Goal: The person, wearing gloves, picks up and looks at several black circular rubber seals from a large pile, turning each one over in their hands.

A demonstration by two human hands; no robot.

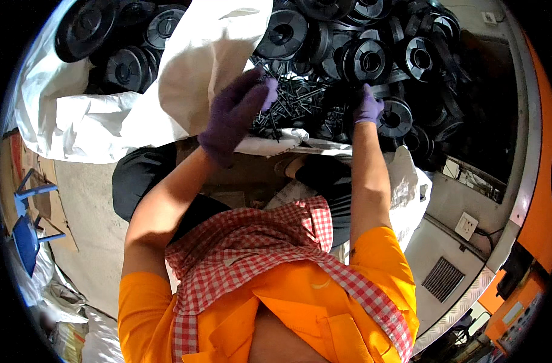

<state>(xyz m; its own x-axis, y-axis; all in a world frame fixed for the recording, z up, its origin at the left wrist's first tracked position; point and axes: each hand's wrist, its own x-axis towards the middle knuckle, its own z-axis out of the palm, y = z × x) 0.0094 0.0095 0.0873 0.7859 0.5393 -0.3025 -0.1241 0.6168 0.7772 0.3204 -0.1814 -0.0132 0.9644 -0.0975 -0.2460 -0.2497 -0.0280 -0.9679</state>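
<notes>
You are working over a heap of black spools [282, 35], with a bed of thin black rods [288, 100] lying in front of it. Judging by how things are lying, much is remaining: many spools are resting loose at odd tilts, some flat side up and others on edge, and the rods are sprawling across one another in no order. More spools are sitting at the left, beyond the raised fold of white sheet [194, 72]. These may be forming a group set aside, but I am not finding enough here to tell whether they are counting as done or waiting.

Your left grip [235, 115], gloved in purple, is hanging at the sheet's right side, just beside the rods, its fingers partly bent; I cannot tell whether it is grasping a rod or nothing. Your right grip [368, 110], gloved alike, is pointing into the near side of the heap, right beside a spool, between the rods and the spools farther right. Its fingertips are lying in deep shadow, so I cannot tell whether they are clenching a piece or only touching one. Either way, the spools and rods around both grips are looking largely unsorted.
</notes>
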